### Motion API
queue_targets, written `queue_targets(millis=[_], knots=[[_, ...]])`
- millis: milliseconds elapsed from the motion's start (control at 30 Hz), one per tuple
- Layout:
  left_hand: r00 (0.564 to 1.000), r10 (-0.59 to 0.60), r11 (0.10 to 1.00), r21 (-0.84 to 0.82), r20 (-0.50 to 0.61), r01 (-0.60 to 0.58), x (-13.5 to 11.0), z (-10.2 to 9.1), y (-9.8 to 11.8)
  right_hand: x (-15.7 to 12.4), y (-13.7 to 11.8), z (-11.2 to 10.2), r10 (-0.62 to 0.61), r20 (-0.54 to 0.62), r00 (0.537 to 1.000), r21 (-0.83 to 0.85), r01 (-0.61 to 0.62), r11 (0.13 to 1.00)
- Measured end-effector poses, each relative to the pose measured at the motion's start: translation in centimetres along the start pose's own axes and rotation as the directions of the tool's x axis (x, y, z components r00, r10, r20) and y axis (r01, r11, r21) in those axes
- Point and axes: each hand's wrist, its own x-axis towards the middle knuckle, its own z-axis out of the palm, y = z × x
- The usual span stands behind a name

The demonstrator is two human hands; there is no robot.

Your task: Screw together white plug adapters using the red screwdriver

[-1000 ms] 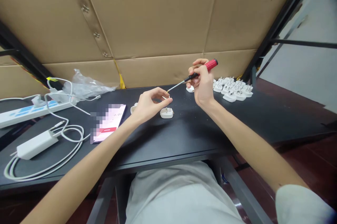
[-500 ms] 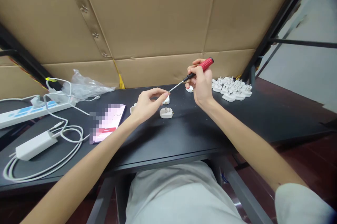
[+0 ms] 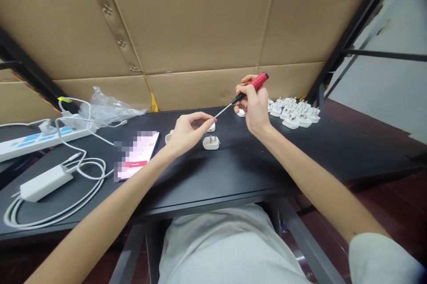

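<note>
Black desk (image 3: pixel 276 159): front edge runs low across the view, back edge sits against a tan cardboard panel (image 3: pixel 200 30). Open room: wide bare strip in front of both hands, and a bare run right of the plugs out to the desk's right end.

Right hand (image 3: pixel 254 108): fingers wrapped, pinching a red-handled precision screwdriver (image 3: pixel 259 81) with a thin steel shaft. Tip points down-left, right at a small white plug housing (image 3: pixel 211 128).

Left hand (image 3: pixel 188 134): fingers curled, thumb and index close around that housing. Cannot tell if it is gripped or sitting on the desk.

Counts near the hands:
- 1 white plug with metal pins up (image 3: pixel 211 142), just in front of the left hand
- 1 white piece (image 3: pixel 168 137), half hidden behind the left hand
- 1 white piece (image 3: pixel 240 113), just behind the right hand
- 1 tight cluster of white plugs (image 3: pixel 293 113) right of the right hand, roughly ten, overlap blocks an exact count

Far left:
- 1 phone with pixelated screen (image 3: pixel 136 155)
- 1 white power strip with blue marks (image 3: pixel 33 144)
- 1 white charger brick with coiled white cable (image 3: pixel 45 182)
- 1 clear plastic bag (image 3: pixel 111 106)
</note>
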Motion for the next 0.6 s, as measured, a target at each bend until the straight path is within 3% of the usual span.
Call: queue_targets(millis=[200,600], knots=[[1.000,-0.012,0.999,0.030,0.022,0.011,0.0,-0.2,-0.2,-0.1,0.0,-0.1,-0.023,0.093,0.995,-0.057,0.028,0.998],[0.974,-0.004,0.959,0.276,0.224,-0.059,0.3,-1.5,-0.4,-0.8,1.3,-0.2,-0.103,0.192,0.976,-0.184,0.139,0.973]])
